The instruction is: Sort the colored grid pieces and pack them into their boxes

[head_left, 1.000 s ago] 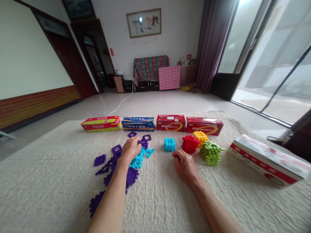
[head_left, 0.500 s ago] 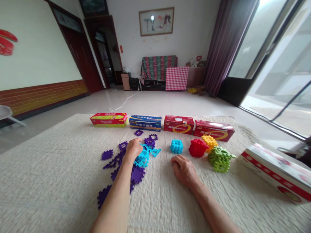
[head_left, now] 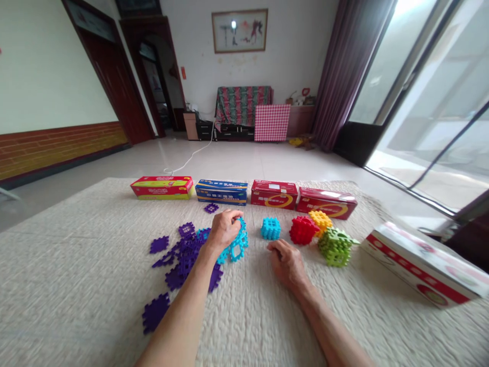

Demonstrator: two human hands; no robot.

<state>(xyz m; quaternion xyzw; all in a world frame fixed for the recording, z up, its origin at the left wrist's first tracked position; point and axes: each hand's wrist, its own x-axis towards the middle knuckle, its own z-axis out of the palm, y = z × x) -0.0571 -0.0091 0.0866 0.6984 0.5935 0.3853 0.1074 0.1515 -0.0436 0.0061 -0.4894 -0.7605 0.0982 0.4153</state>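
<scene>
My left hand (head_left: 224,230) is over a cluster of light-blue interlocking plastic tiles (head_left: 237,250), its fingers bent and closed at the tips. What lies between those fingertips is hidden. Left of it spreads a pile of purple interlocking tiles (head_left: 187,255), some square and open-framed. My right hand (head_left: 288,262) rests on the quilted mat with fingers curled in and nothing showing in them. Just beyond it stands a light-blue cube (head_left: 271,228) built of tiles. A red block (head_left: 303,230), a yellow block (head_left: 321,222) and a green block (head_left: 336,247) sit to its right.
Along the far part of the mat (head_left: 84,255) stand a red-and-yellow box (head_left: 162,188), a blue box (head_left: 221,192) and two dark red boxes (head_left: 274,194). A larger white-and-red box (head_left: 424,265) lies at the right. One purple tile (head_left: 211,208) lies near the blue box.
My left hand has moved right and slightly away from me over the light-blue tiles. Purple tiles that lay behind them are now bunched in the pile at left. My right hand stays put.
</scene>
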